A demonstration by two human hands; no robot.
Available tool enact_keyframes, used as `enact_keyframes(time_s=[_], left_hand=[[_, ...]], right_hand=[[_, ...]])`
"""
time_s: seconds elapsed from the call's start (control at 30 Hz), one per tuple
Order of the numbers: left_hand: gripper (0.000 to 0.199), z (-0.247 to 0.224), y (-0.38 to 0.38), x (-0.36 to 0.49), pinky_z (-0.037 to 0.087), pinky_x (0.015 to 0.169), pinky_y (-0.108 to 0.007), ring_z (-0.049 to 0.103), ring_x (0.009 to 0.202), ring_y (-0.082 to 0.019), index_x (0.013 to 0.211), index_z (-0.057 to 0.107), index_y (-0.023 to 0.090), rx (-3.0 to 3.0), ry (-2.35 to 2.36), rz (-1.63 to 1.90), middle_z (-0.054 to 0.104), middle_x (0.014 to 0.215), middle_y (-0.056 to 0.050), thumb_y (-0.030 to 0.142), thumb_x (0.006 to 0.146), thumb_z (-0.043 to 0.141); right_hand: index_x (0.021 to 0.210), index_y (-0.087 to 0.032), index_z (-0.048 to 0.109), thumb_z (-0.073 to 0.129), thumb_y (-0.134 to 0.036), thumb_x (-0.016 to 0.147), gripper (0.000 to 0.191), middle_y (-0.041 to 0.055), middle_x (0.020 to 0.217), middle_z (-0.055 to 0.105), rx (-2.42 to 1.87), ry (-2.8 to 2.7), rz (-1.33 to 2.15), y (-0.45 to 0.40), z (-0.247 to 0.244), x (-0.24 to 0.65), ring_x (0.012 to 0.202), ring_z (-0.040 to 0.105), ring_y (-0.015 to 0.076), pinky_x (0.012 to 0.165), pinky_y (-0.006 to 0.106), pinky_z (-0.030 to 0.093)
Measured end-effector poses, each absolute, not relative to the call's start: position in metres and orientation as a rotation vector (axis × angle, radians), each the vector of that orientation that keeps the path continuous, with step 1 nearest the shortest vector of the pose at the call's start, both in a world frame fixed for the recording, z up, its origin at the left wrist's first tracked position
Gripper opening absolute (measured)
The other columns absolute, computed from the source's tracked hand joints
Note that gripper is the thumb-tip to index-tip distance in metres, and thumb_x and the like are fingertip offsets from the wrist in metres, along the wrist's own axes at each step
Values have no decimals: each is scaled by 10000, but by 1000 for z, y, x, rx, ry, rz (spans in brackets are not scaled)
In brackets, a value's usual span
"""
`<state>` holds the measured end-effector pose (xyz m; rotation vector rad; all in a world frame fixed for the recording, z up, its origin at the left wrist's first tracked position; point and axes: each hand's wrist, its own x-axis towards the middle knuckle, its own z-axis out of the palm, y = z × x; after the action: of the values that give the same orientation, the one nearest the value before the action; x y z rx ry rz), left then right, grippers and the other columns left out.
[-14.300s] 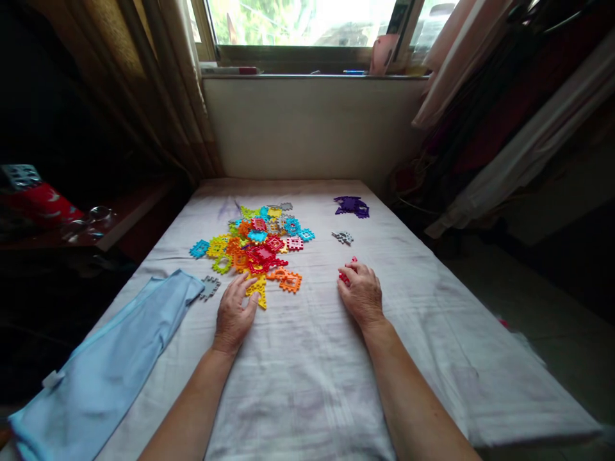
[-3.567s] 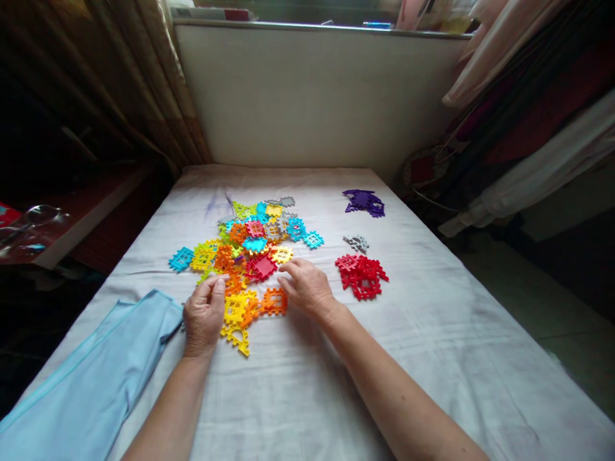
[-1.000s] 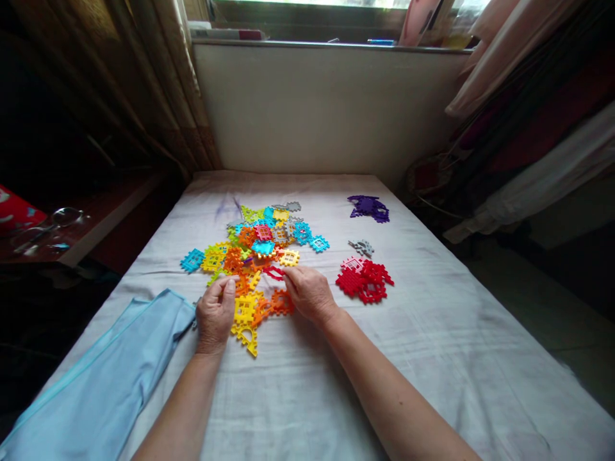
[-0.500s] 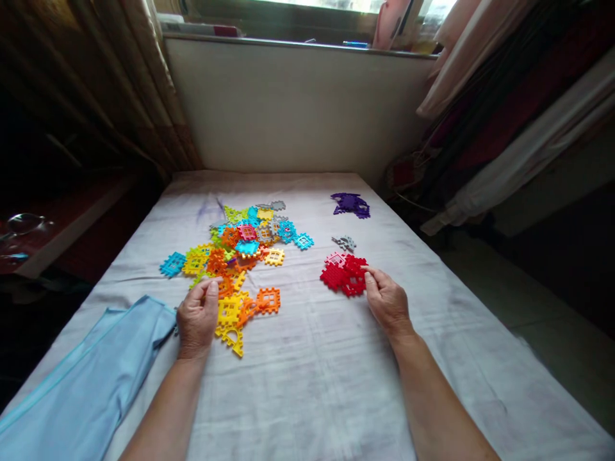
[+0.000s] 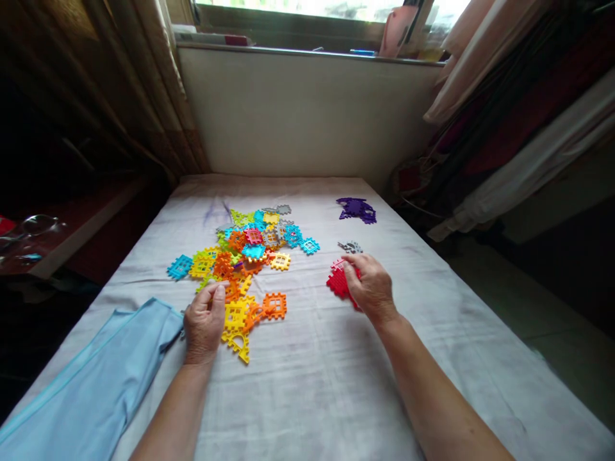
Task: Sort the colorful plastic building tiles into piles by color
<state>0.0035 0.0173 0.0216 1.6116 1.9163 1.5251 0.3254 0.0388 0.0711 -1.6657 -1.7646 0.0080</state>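
Note:
A spread-out pile of flat notched plastic pieces in yellow, orange, blue, green and grey lies left of centre, with a yellow piece (image 5: 235,315) near its front. My left hand (image 5: 205,320) is at the pile's left front edge, fingers curled together; what they hold, if anything, is hidden. Over the small heap of red pieces (image 5: 339,283), my right hand (image 5: 369,285) has thumb and forefinger pinched at a pink piece (image 5: 337,264) on top. Just behind lie grey pieces (image 5: 350,247). Farther back are purple pieces (image 5: 356,209).
A light blue cloth (image 5: 110,365) lies at the left on the sheet-covered surface (image 5: 307,397). Behind stands a pale wall (image 5: 307,109) below a window ledge. Curtains hang at the left, and fabrics hang at the right.
My right hand has moved from the red heap's right edge left and up, over its top, covering part of it. The whole view has shifted slightly. My left hand stays by the pile.

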Motion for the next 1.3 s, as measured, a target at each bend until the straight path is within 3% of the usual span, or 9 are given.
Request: enact_keyframes(time_s=[0.1, 0.23, 0.37, 0.47, 0.7, 0.93, 1.3], left_hand=[[349, 22, 17, 4, 557, 837, -313, 709, 884, -197, 918, 716, 204, 1610, 1904, 1531, 762, 932, -51, 481, 878, 508], [339, 23, 17, 4, 556, 848, -318, 709, 888, -194, 909, 712, 203, 1603, 1905, 1554, 763, 927, -51, 466, 882, 500], [339, 22, 17, 4, 551, 859, -316, 707, 895, -190, 895, 704, 205, 1593, 1914, 1567, 762, 924, -48, 462, 891, 483], [335, 22, 16, 4, 551, 850, -312, 706, 892, -189, 909, 704, 205, 1594, 1912, 1564, 760, 923, -47, 460, 895, 487], [335, 23, 15, 5, 551, 839, -311, 707, 894, -191, 897, 701, 209, 1622, 1907, 1530, 760, 917, -48, 458, 906, 476], [337, 23, 16, 4, 550, 859, -316, 707, 907, -194, 919, 705, 201, 1580, 1905, 1540, 763, 943, -54, 464, 892, 496], [373, 19, 19, 4, 556, 839, -315, 715, 881, -194, 905, 720, 192, 1576, 1924, 1562, 771, 926, -52, 494, 876, 503]], right_hand=[[1026, -231, 724, 481, -264, 937, 262, 78, 1051, 715, -1558, -1997, 68, 69, 85, 278, 1019, 634, 216, 942, 334, 477], [1146, -233, 697, 487, -278, 947, 292, 84, 1176, 698, -1492, -2224, 141, 109, 90, 215, 1097, 597, 233, 966, 354, 458], [1360, -248, 569, 561, -272, 884, 476, 73, 1427, 566, -1448, -2403, 164, 147, 88, 179, 1299, 479, 264, 1063, 423, 396], [1433, -251, 489, 604, -252, 829, 615, 70, 1495, 501, -1466, -2530, 182, 170, 89, 169, 1368, 408, 281, 1080, 459, 380], [1307, -220, 591, 625, -354, 856, 473, 114, 1265, 660, -1401, -2661, 115, 190, 86, 165, 1211, 531, 304, 1012, 445, 410], [1383, -188, 530, 572, -435, 912, 534, 129, 1294, 625, -1401, -2271, 101, 171, 86, 174, 1188, 543, 276, 1021, 383, 390], [1166, -188, 682, 633, -455, 842, 423, 125, 1090, 693, -1735, -2017, -111, 78, 64, 324, 1027, 607, 293, 896, 406, 443]])
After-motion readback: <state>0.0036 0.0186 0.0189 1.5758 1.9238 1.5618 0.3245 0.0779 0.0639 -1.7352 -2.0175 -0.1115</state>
